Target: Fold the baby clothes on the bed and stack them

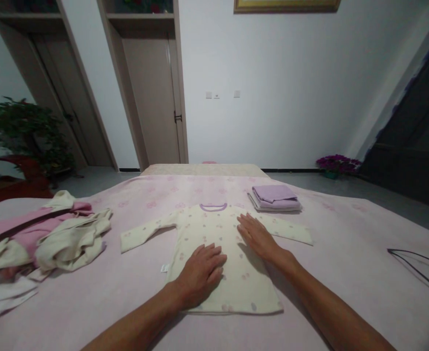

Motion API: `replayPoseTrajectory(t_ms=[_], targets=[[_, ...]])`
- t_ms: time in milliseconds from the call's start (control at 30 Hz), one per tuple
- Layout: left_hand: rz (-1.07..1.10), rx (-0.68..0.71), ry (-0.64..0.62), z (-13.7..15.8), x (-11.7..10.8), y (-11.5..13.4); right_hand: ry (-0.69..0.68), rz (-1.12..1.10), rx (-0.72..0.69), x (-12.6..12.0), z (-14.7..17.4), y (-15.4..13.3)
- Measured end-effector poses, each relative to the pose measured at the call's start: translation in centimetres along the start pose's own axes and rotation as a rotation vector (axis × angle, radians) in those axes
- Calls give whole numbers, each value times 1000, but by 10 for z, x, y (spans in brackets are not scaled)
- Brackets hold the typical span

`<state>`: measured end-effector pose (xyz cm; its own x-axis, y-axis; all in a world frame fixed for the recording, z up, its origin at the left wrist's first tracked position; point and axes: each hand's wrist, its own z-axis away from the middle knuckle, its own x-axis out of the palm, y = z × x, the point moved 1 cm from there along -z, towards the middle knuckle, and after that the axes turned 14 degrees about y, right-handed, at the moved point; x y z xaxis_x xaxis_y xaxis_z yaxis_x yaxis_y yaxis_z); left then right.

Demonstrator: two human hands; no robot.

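A cream long-sleeved child's shirt (232,278) with small printed spots and a purple neckband lies spread flat, its sleeves out to both sides. My left hand (203,273) rests palm down on the lower left of its body, fingers stretched out. Higher up, near the right shoulder, my right hand (256,235) lies on the cloth with fingers extended and close together. Neither hand grips anything. A small white tag shows at the shirt's left side seam. Part of the shirt's body is hidden under my hands.
Folded purple and white clothes (275,197) are stacked beyond the right sleeve. A loose heap of pink and cream clothes (68,239) lies at left. The pink patterned bedcover (126,297) lies beneath everything. A thin black cord (415,253) loops at the right.
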<state>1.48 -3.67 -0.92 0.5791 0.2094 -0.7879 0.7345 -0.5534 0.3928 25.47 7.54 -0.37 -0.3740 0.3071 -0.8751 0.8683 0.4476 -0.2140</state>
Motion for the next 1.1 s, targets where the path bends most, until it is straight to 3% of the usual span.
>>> replayPoseTrajectory(t_ms=[133,233,300,367,500,633,867,1100], targets=[[132,-295,254,-8,-22,-42,-105,-28,-54,22,-2,-40],[-79,-461,371,-11,-64,-102,-117,4,-52,30,5,-47],[-383,-567,345,-6,-97,-144,-109,18,-57,31,8,-48],[-506,-659,315,5,-125,-181,-100,24,-53,30,8,-48],[-711,-871,84,30,-153,-226,-95,23,-36,30,6,-48],[-547,-930,72,37,-160,-245,-80,29,-44,33,6,-47],[-503,-871,352,25,-167,-262,-76,25,-42,31,6,-48],[-602,-793,333,18,-145,-251,-83,42,-47,31,5,-49]])
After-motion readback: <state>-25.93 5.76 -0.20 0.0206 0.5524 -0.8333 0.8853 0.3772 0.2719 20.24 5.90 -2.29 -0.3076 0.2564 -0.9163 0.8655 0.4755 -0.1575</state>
